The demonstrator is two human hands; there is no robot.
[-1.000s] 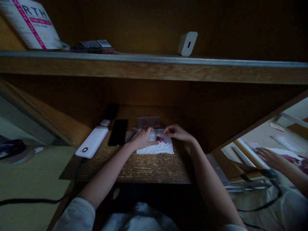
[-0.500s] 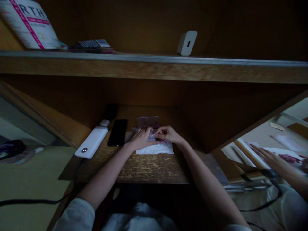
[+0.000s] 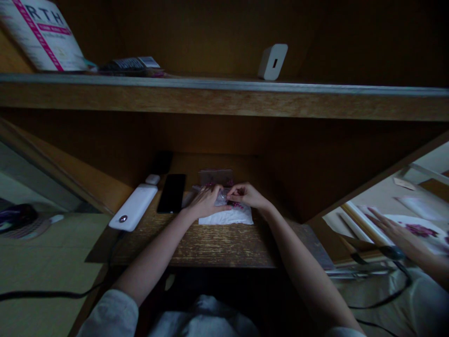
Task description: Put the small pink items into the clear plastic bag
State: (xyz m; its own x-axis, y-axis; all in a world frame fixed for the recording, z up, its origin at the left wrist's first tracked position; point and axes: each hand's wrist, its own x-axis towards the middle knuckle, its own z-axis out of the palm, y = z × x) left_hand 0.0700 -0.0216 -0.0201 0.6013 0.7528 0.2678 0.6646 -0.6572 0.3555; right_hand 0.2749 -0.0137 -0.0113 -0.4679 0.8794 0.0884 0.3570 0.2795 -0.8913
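Observation:
A white sheet of paper [image 3: 226,218] lies on the wooden desk board, with small dark pink pieces [image 3: 238,205] scattered on it. My left hand [image 3: 206,202] rests over the left part of the paper, fingers curled onto a clear plastic bag [image 3: 221,198] and thumb stretched to the right. Thumb and forefinger of my right hand [image 3: 247,194] pinch together at the bag's right side; whatever sits between those fingertips is too small to make out. Just behind both hands lies a clear zip bag [image 3: 215,176] with more pink bits at its lower edge.
Left of the paper lie a black phone [image 3: 171,193] and a white power bank [image 3: 133,207] with a cable. On the shelf above stand a white charger plug [image 3: 273,62] and a white pouch [image 3: 49,40]. At right, another person's hand [image 3: 396,229] is near a plate [image 3: 428,231].
My right fingertips have shifted very slightly right, while my left hand stays put. The other person's hand at right has moved a little.

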